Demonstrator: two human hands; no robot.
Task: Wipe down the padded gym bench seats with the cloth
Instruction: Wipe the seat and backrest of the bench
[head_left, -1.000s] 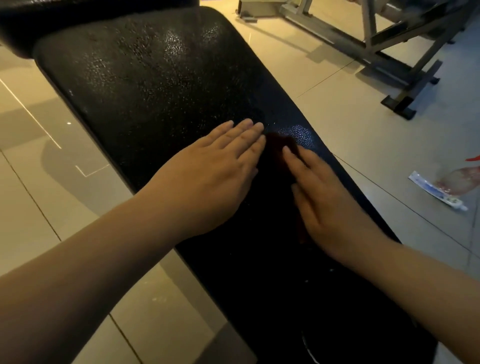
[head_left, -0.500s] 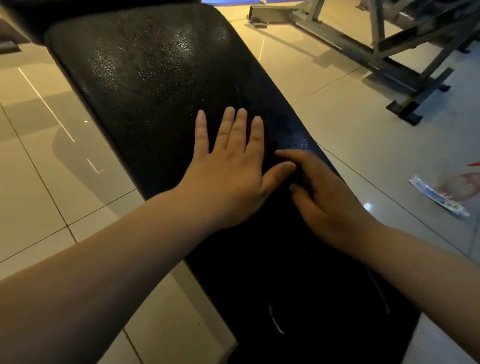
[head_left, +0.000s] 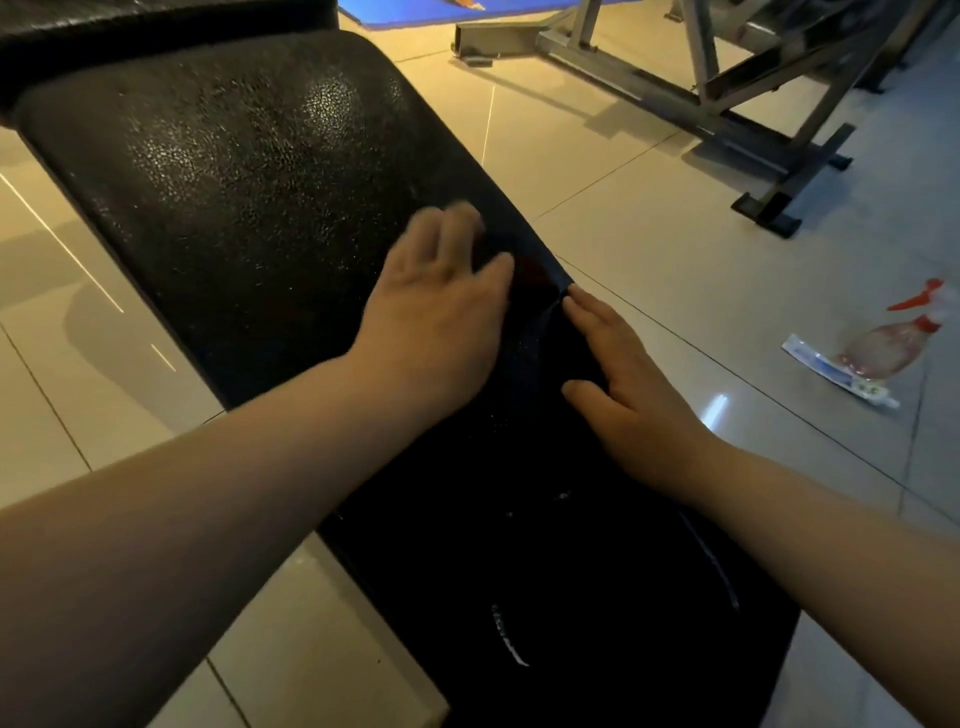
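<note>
- Cloth (head_left: 537, 317): dark, hard for us to tell from the black vinyl; it lies on the padded seat near its right edge, between the two hands, with a reddish patch at its far end and a raised fold beside the right fingertips
- Padded seat (head_left: 249, 208): long black pad with a pebbled, glossy surface, running from the upper left towards us; pale streaks show on the near part
- Right hand (head_left: 628, 387): palm down on the cloth at the seat's right edge, fingers (head_left: 592, 317) straight and together, thumb out to the side; it presses flat and grips nothing
- Left hand (head_left: 441, 317): palm down on the seat, just left of the cloth, motion-blurred; we read its fingers (head_left: 457, 223) as loosely extended, thumb reaching towards the reddish patch, nothing held
- Second black pad (head_left: 156, 26): at the far end, top left
- Floor (head_left: 649, 223): pale glossy tiles
- Spray bottle (head_left: 891, 340): clear with a red trigger, lying on the floor to the right
- Tube (head_left: 831, 369): white, touching the bottle
- Metal frame (head_left: 727, 98): grey gym equipment, far right
- Blue mat (head_left: 410, 10): at the top edge
</note>
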